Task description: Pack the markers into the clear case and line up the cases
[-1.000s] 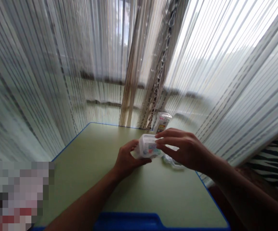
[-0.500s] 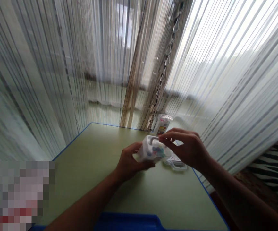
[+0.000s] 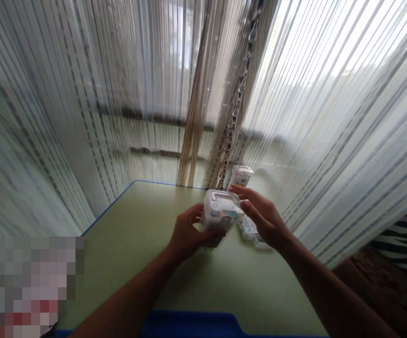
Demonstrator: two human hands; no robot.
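Left hand (image 3: 185, 234) and right hand (image 3: 264, 220) grip a small clear plastic box (image 3: 220, 213) between them — lifted just above the green table (image 3: 147, 225), lid seemingly on. Another clear piece (image 3: 252, 233) lies beside — untouched.

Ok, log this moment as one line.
left hand: holds clear box | right hand: on box side | table: second box, flat packet

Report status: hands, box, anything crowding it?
Left hand and right hand both grip the small clear box, lid on. Flat clear piece lies under the right hand. Second container behind.
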